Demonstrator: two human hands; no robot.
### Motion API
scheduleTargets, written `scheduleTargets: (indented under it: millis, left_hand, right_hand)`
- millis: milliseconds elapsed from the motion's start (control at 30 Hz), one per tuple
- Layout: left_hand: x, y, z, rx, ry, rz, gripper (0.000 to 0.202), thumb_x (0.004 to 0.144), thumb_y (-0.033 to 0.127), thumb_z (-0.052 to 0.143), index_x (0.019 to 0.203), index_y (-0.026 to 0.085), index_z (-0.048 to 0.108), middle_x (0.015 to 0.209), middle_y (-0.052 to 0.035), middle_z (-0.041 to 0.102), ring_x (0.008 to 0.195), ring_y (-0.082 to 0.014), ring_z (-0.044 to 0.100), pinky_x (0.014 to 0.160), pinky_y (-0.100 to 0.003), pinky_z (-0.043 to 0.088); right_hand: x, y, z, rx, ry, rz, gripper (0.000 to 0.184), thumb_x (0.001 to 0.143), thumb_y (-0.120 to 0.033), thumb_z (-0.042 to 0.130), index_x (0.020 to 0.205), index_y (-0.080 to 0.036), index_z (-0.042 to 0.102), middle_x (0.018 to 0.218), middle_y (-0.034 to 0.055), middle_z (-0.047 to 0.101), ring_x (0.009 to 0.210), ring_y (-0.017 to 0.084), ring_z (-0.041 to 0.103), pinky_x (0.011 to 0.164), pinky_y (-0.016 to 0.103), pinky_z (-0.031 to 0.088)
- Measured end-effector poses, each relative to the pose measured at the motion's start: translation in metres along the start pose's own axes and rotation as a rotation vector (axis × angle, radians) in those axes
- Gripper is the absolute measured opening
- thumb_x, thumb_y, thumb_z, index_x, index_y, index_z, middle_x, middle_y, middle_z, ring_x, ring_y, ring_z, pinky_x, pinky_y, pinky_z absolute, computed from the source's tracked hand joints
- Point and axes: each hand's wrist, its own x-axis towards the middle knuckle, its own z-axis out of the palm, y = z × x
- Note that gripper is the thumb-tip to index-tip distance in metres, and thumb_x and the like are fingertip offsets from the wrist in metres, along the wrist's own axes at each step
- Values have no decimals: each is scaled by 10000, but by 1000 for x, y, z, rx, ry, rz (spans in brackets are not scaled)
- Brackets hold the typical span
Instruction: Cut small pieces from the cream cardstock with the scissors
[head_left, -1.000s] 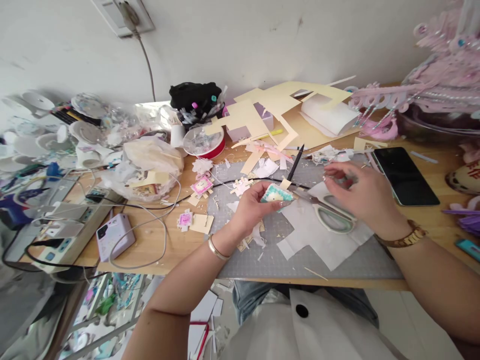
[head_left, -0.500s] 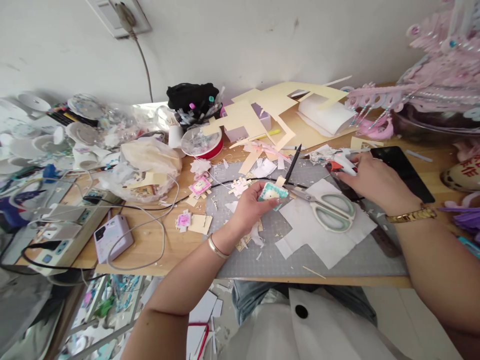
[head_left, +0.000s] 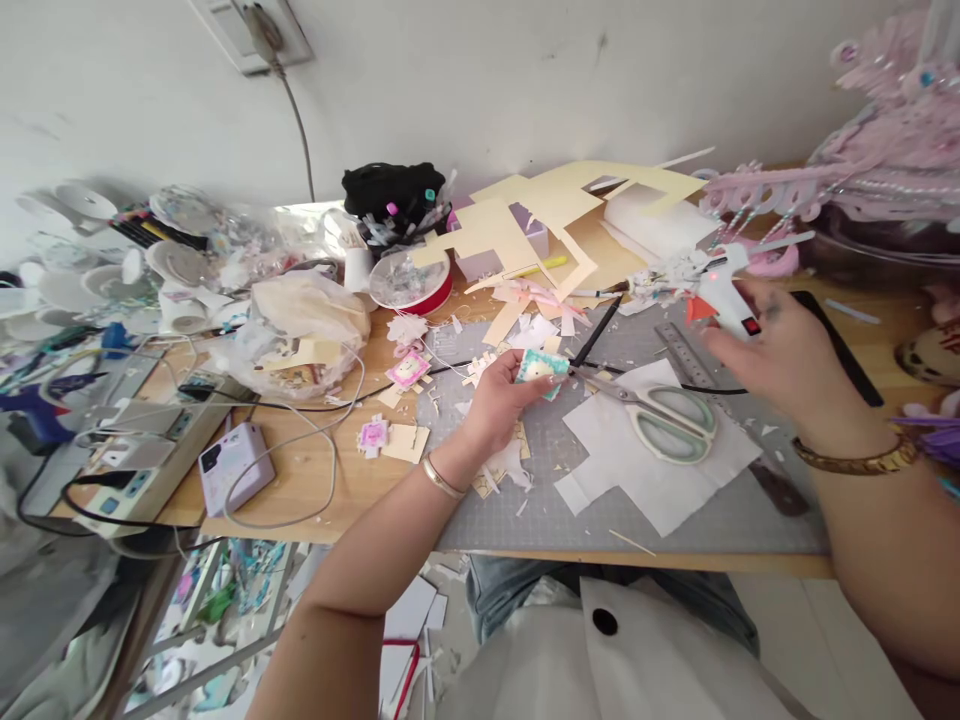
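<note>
My left hand (head_left: 501, 400) pinches a small teal and white paper piece (head_left: 541, 369) above the grey cutting mat (head_left: 720, 515). My right hand (head_left: 787, 358) is closed round a white hot glue gun (head_left: 721, 285) with a red switch, lifted off the table at the right, its black cord trailing across the mat. Green-handled scissors (head_left: 664, 420) lie on white paper (head_left: 660, 460) between the two hands. A metal ruler (head_left: 684, 352) rests just below the glue gun.
Cream card offcuts (head_left: 525, 225), a red-rimmed tape roll (head_left: 411, 283), a black pen pouch (head_left: 390, 195) and a crumpled bag (head_left: 304, 320) crowd the back. A lilac device (head_left: 229, 465) with cables sits left. Pink ornaments (head_left: 862, 170) and a black phone (head_left: 844, 345) are at right.
My right hand left the scissors, reached right, took hold of the glue gun and lifted it off the table. My left hand kept holding the teal piece in about the same place.
</note>
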Motion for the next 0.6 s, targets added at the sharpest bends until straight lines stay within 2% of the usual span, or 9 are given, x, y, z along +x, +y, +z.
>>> scheduleTargets:
  millis: [67, 133, 300, 400, 600]
  left_hand:
    - [2, 1, 0, -50, -28, -42, 477, 603, 333, 898, 965, 180, 626, 987, -50, 735, 868, -196, 703, 803, -343, 545]
    - [3, 1, 0, -83, -57, -66, 493, 601, 329, 911, 976, 177, 628, 1012, -58, 738, 878, -193, 711, 827, -348, 555]
    - [5, -1, 0, -118, -123, -93, 482, 624, 360, 915, 981, 167, 655, 1025, -76, 743, 892, -190, 717, 804, -313, 568]
    - [3, -3, -1, -127, -149, -84, 456, 658, 382, 897, 986, 167, 665, 1025, -76, 744, 899, -185, 717, 800, -304, 573]
    - [2, -4, -2, -125, -135, -71, 459, 619, 344, 920, 957, 166, 666, 986, -48, 742, 872, -178, 711, 774, -306, 578]
  right_hand:
    - [-5, -11, 2, 104, -12, 25, 249, 760, -388, 660, 932, -208, 641, 865, 69, 721, 781, 224, 622, 751, 345, 494]
    - [-10, -19, 6, 122, 2, 62, 327, 743, -480, 674, 926, -209, 646, 890, 74, 729, 809, 234, 633, 768, 355, 495]
    - [-15, -24, 16, -138, -24, 136, 669, 688, -631, 709, 1166, -164, 666, 1006, 153, 749, 881, 317, 672, 769, 408, 507]
    - [-16, -24, 17, -205, -42, 116, 741, 686, -627, 726, 1250, -152, 647, 1073, 181, 745, 919, 348, 687, 765, 416, 514]
    - [-17, -25, 17, -223, -49, 120, 750, 687, -618, 734, 1266, -146, 657, 1072, 183, 748, 958, 369, 694, 807, 439, 520]
